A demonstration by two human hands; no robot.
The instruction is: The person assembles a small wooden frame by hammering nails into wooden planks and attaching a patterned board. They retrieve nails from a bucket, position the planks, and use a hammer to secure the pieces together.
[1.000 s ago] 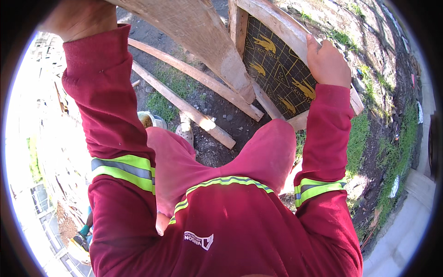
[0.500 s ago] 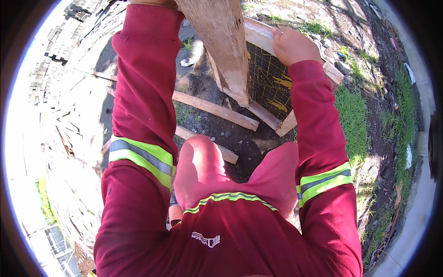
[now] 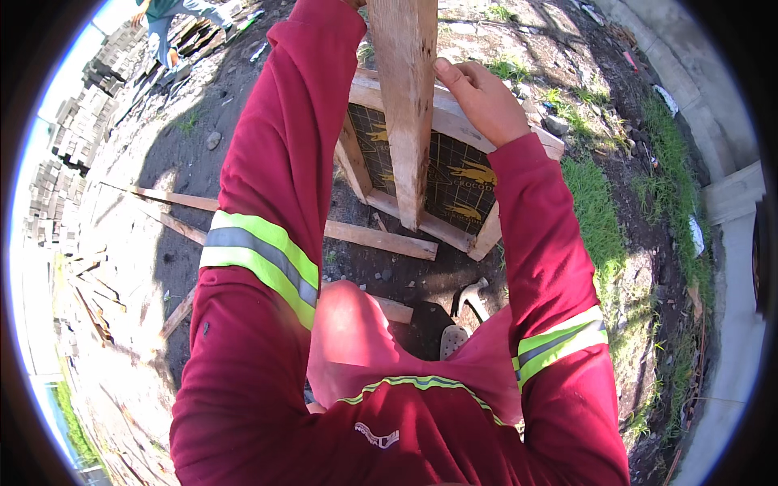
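Note:
A long wooden plank (image 3: 403, 105) stands in front of me, its lower end against a black panel framed in wood (image 3: 463, 182). My left hand (image 3: 355, 2) is at the top edge beside the plank; only a sliver shows and its fingers are hidden. My right hand (image 3: 489, 105) lies over the panel's upper wooden rail, closed on it, with the thumb reaching to the plank's right side. Its other fingers are mostly hidden. Between my legs a claw hammer (image 3: 470, 300) lies on the ground, next to a light shoe (image 3: 453, 341).
Loose wooden strips (image 3: 381, 239) lie on the dark soil to the left of the panel. Stacked grey blocks (image 3: 69, 166) stand at the far left, where another person's legs (image 3: 190, 12) show. Grass (image 3: 596, 215) and a concrete edge (image 3: 733, 243) run along the right.
The plank has swung more upright, its lower end now across the panel. My right hand has shifted left along the rail to the plank. The hammer and a person have come into view.

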